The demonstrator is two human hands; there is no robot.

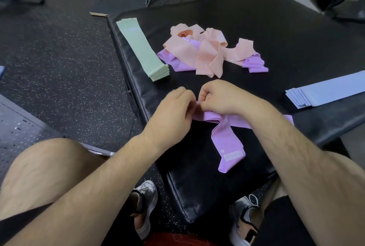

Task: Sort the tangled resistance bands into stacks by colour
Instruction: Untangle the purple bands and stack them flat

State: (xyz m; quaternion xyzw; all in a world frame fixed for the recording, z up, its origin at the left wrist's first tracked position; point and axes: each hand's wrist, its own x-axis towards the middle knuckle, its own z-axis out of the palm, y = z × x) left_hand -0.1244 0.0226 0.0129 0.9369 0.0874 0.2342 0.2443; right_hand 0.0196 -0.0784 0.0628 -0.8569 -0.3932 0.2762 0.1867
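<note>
A black padded counter (276, 28) fills the middle and right of the scene, with speckled dark floor (59, 58) to its left. At the far middle of the counter lies the tangle (209, 52): peach bands looped and twisted over purple ones, whose ends stick out at its left and right. Just left of the tangle, along the counter's left edge, a green stack (142, 50) lies flat and straight, its near end touching the purple of the tangle or just short of it. Well apart on the right, a blue stack (327, 91) lies flat with its layers fanned at the left end. Near the middle, apart from the tangle, a single purple band (227, 143) stretches left to right under the right wrist, with a folded length running toward the near edge and showing a small label. Both hands meet at this band's left end. The right hand (219, 97) is curled into a fist and grips the band. The left hand (175, 111) has its fingers bent against the same end, but it is blurred, so I cannot tell whether it grips the band or only touches it.
</note>
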